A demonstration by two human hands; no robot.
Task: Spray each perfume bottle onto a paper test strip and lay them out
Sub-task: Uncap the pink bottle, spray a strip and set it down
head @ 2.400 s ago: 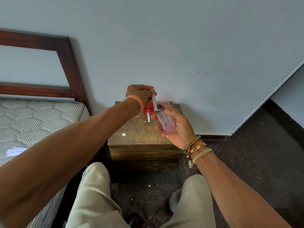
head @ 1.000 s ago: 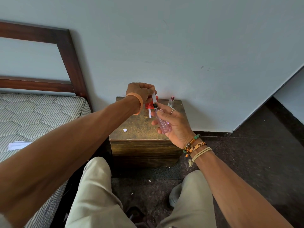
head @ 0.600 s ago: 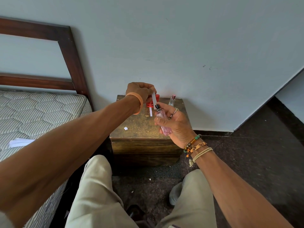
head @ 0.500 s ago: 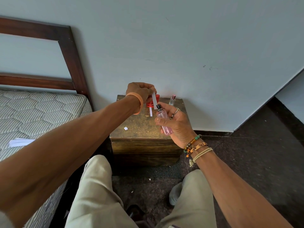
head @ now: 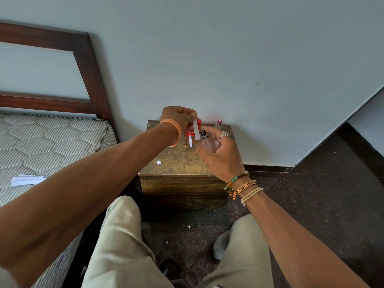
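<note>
My right hand (head: 220, 156) grips a clear pink perfume bottle (head: 208, 144) with a black spray nozzle, held above the wooden box (head: 178, 163). My left hand (head: 176, 118) pinches a white paper test strip (head: 196, 129) that hangs down right beside the nozzle. A red bottle (head: 192, 133) stands on the box behind the strip, mostly hidden by my left hand. Another white strip (head: 190, 141) lies on the box top in front of it. A slim bottle with a pink cap (head: 218, 124) stands at the back near the wall.
A small white paper scrap (head: 158, 162) lies on the box top. Spare white strips (head: 27, 180) lie on the striped mattress at the left, beside a dark wooden bed frame (head: 91, 65). The wall is directly behind the box. My knees are below, over dark floor.
My right hand has turned over the pink bottle, so its back now faces me and covers more of the bottle. The left hand and strip have stayed put.
</note>
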